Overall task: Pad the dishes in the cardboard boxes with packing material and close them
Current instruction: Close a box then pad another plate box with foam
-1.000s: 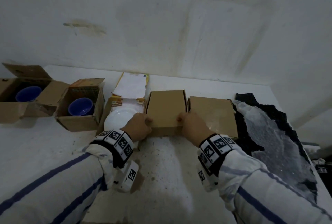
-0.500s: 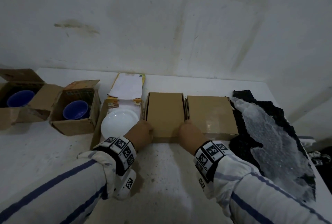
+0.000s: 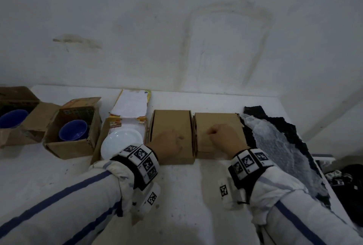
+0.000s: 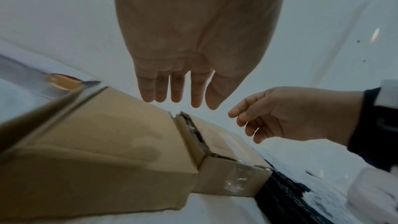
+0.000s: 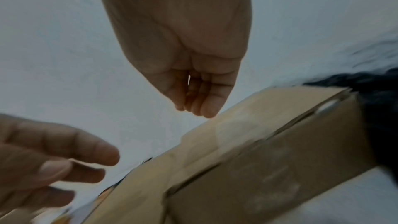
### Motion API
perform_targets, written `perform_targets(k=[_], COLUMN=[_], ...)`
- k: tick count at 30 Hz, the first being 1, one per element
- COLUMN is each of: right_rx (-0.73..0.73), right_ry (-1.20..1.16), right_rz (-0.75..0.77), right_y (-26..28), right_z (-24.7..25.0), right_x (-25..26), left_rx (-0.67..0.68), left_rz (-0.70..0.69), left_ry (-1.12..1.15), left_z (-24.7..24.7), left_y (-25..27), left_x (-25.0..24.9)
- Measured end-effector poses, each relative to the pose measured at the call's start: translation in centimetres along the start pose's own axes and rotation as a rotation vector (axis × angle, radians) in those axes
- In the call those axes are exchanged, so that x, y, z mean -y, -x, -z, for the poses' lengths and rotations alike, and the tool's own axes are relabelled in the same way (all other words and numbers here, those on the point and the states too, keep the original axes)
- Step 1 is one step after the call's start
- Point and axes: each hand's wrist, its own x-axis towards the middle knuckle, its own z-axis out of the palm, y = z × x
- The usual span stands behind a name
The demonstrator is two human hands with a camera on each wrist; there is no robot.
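I see two closed boxes side by side, mid-desk: left closed box (image 3: 171,127), right closed box (image 3: 218,125). Left hand (image 3: 169,144) above left one, fingers straight, empty. Right hand (image 3: 222,136) above right one, fingers loosely curled, empty. Next job, I judge: open plate box (image 3: 125,125), 9 o'clock from left hand, long axis 12-to-6. Bubble wrap (image 3: 275,146) at 3 o'clock, nearer right hand.

No text can be read. The open box (image 3: 73,127) at left centre carries blurred print, and the wristbands (image 3: 140,158) bear black-and-white square code markers only.

Stained white wall (image 3: 176,28) (dim light), white table (image 3: 186,195)
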Motion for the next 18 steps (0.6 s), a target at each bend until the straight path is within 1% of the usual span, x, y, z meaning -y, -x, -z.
perform_targets(k=[4, 6, 8, 10, 12, 14, 15, 18], right_rx=[-0.193, -0.283, -0.317, -0.253, -0.179, -0.104, -0.093, -0.144], right_ry=[0.007, 0.121, 0.278, 0.288, 0.284, 0.270, 0.280, 0.300], right_rz=[-0.127, -0.153, -0.202, -0.331, -0.392, -0.379, -0.355, -0.296], right_y=[-0.9, -1.1, -0.7, -0.3, -0.5, -0.8, -0.9, -1.2], right_z=[3.4, 4.2, 4.5, 4.5, 4.2, 4.0, 3.9, 4.0], right_x=[-6.4, -9.9, -12.8, -14.9, -16.4, -17.1, -17.2, -17.1], left_rx=[-0.002, 0.018, 0.050, 0.078, 0.088, 0.077, 0.078, 0.060], left_rz=[-0.060, -0.070, -0.095, -0.122, -0.104, -0.086, -0.075, -0.048], left_ry=[0.077, 0.108, 0.060, -0.061, -0.116, -0.137, -0.139, -0.112], left_z=[-1.7, -2.9, -4.1, -5.3, -6.3, -7.4, -7.8, -8.7], left_y=[-2.1, -3.3, -4.6, -6.2, -7.7, -8.7, -8.9, -8.9], left_x=[-4.3, -6.7, -9.2, -11.3, -12.8, -13.6, -13.8, -13.8])
